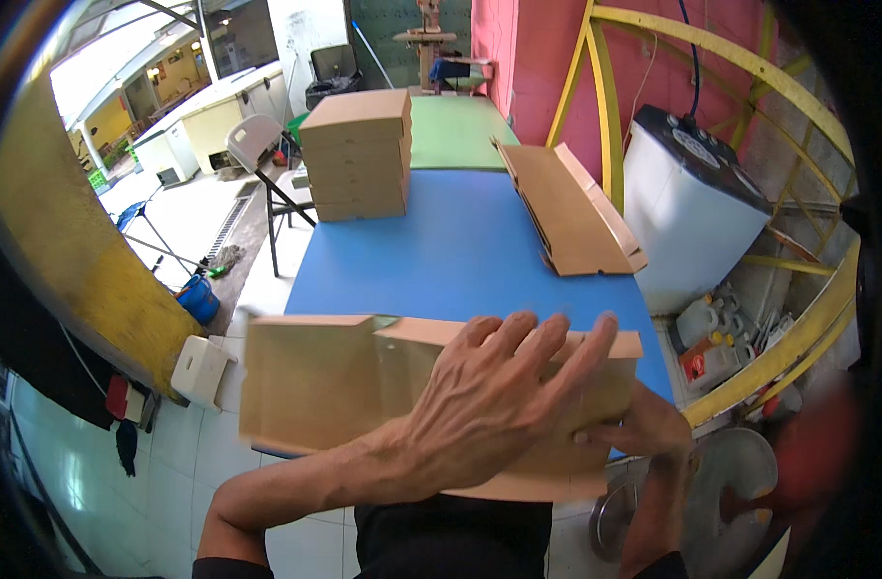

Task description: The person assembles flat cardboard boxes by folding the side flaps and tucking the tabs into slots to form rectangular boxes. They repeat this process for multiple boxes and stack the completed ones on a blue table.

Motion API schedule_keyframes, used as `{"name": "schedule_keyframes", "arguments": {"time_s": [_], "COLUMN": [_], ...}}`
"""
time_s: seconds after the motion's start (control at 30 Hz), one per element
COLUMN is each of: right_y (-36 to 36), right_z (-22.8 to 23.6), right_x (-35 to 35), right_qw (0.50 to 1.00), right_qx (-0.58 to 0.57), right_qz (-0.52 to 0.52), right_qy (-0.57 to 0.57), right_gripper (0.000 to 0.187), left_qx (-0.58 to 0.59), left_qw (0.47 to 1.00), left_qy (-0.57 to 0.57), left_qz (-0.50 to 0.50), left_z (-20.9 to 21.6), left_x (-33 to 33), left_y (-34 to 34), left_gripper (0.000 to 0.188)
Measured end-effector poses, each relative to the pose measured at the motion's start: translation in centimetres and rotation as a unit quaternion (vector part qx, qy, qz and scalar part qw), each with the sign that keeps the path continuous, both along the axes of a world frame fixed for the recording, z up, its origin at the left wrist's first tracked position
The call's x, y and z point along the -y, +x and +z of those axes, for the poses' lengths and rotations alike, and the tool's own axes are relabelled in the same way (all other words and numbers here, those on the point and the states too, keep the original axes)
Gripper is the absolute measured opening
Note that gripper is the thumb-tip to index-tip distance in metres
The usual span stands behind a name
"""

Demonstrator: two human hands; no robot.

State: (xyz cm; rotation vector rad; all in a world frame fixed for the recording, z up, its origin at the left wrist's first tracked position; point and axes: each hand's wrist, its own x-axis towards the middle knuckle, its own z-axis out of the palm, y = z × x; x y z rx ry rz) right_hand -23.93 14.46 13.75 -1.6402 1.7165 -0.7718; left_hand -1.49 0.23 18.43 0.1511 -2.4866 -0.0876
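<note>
A partly folded brown cardboard box (310, 381) lies across the near edge of the blue table, its panels creased and opened out. My left hand (499, 396) is over the middle of it, fingers stretched out and spread toward the far edge; its thumb is hidden. At the box's right end, my right hand (648, 425) grips the cardboard, with the thumb on the near side and part of the fingers out of sight. Farther back on the right rests a stack of flat cardboard blanks (571, 212). Several closed boxes form a pile (356, 164) at the far left.
The blue table (421, 241) meets a green one (460, 133) behind it. A white washing machine (687, 207) and yellow metal frame (610, 106) stand to the right. On the left are a folding chair (254, 140) and a white stool (201, 372). A red blur (812, 463) shows lower right.
</note>
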Motion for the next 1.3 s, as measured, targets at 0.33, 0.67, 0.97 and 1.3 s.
{"name": "schedule_keyframes", "arguments": {"time_s": [0.33, 0.67, 0.97, 1.3], "right_y": [3.0, 2.9, 1.0, 1.5], "right_z": [8.7, 15.3, 12.0, 12.4], "right_x": [5.8, 10.4, 10.6, 8.6], "right_qw": [0.919, 0.790, 0.796, 0.790], "right_qx": [-0.112, -0.328, -0.339, -0.360], "right_qz": [-0.112, -0.178, -0.172, -0.220], "right_qy": [-0.361, -0.486, -0.471, -0.444], "right_gripper": [0.027, 0.026, 0.019, 0.045], "left_qx": [-0.113, -0.156, -0.148, -0.164], "left_qw": [0.988, 0.936, 0.903, 0.903], "left_qy": [-0.038, 0.313, 0.404, 0.395], "left_qz": [0.099, 0.035, -0.010, -0.036], "left_z": [8.9, 10.5, 7.0, 6.9], "left_x": [4.7, 8.4, 12.3, 13.6], "left_y": [1.6, 6.0, 10.0, 12.4], "left_gripper": [0.049, 0.032, 0.017, 0.016]}}
